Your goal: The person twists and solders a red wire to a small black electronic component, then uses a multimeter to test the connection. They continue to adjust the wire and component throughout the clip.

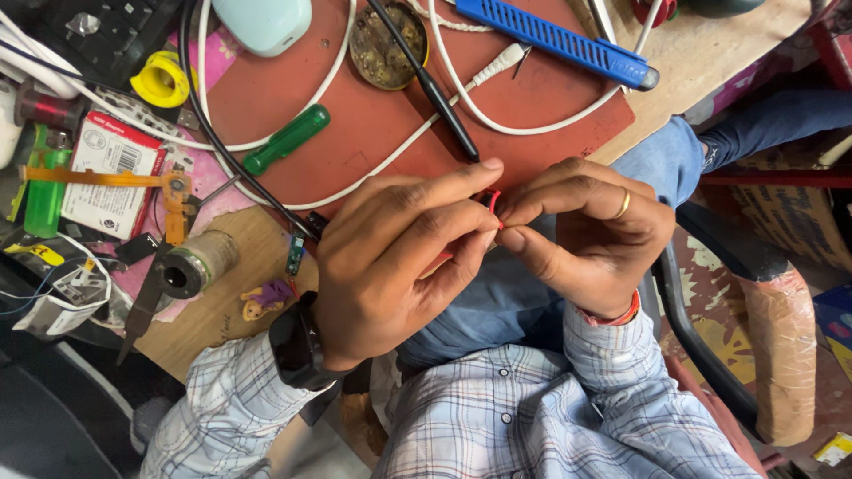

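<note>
Both my hands meet over my lap at the near edge of a reddish work mat [373, 124]. My left hand [390, 257], with a black watch on its wrist, pinches a small red part [491, 200] between thumb and forefinger. My right hand [590, 232], wearing a ring and an orange wrist thread, pinches the same red part from the other side. Most of the part is hidden by my fingertips. A thin black probe [426, 84] lies on the mat with its tip just above my left forefinger.
On the mat lie a green-handled screwdriver [288, 137], white cables [479, 89], a round tin [383, 44] and a blue tool [555, 40]. Left of it are a solder spool [197, 263], black tweezers [142, 306], a yellow tape roll [161, 80] and clutter. A chair armrest [781, 355] stands at right.
</note>
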